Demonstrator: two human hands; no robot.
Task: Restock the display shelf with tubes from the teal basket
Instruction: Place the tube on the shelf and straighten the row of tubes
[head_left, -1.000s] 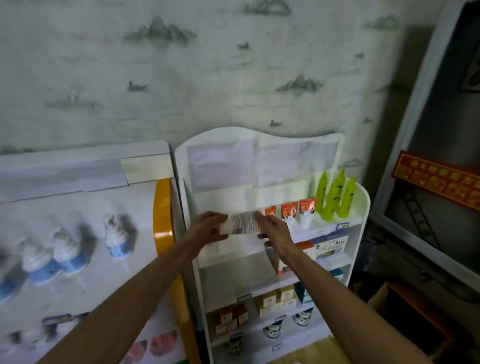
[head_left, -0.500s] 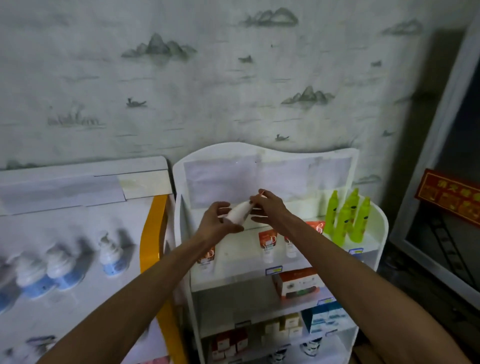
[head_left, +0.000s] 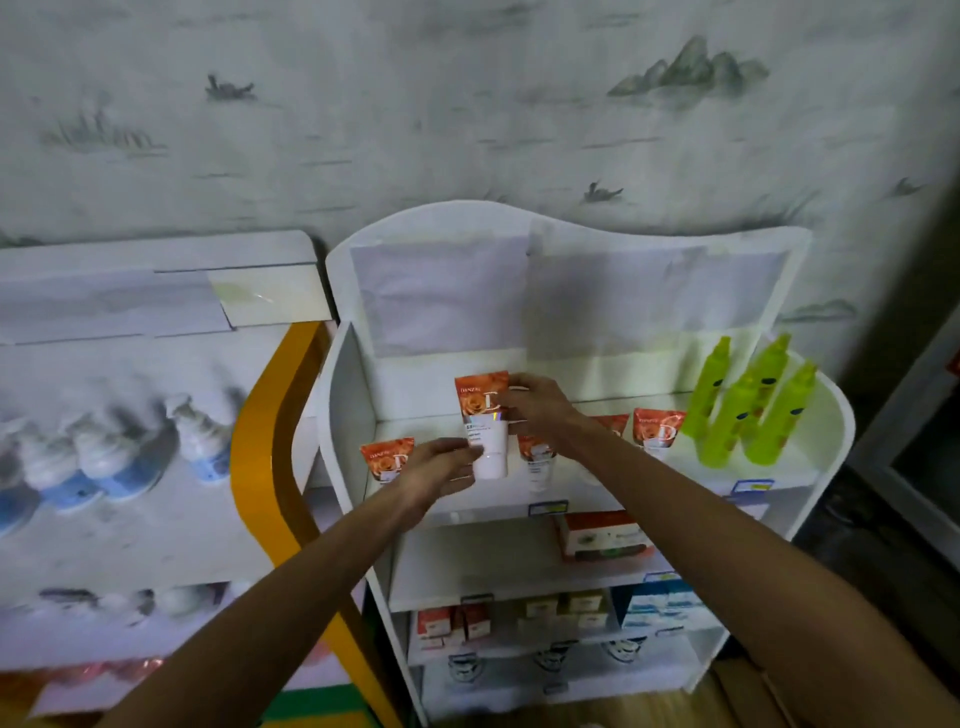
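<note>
Centre of frame: soft plastic tube (head_left: 484, 426), orange crimped end up, white cap down, upright on the top tier of the white display shelf (head_left: 571, 493). Right hand (head_left: 540, 410) grip closed on its upper side; left hand (head_left: 441, 467) fingers pressed at its lower side. Glossy green bottles (head_left: 748, 410) at centre right.
</note>
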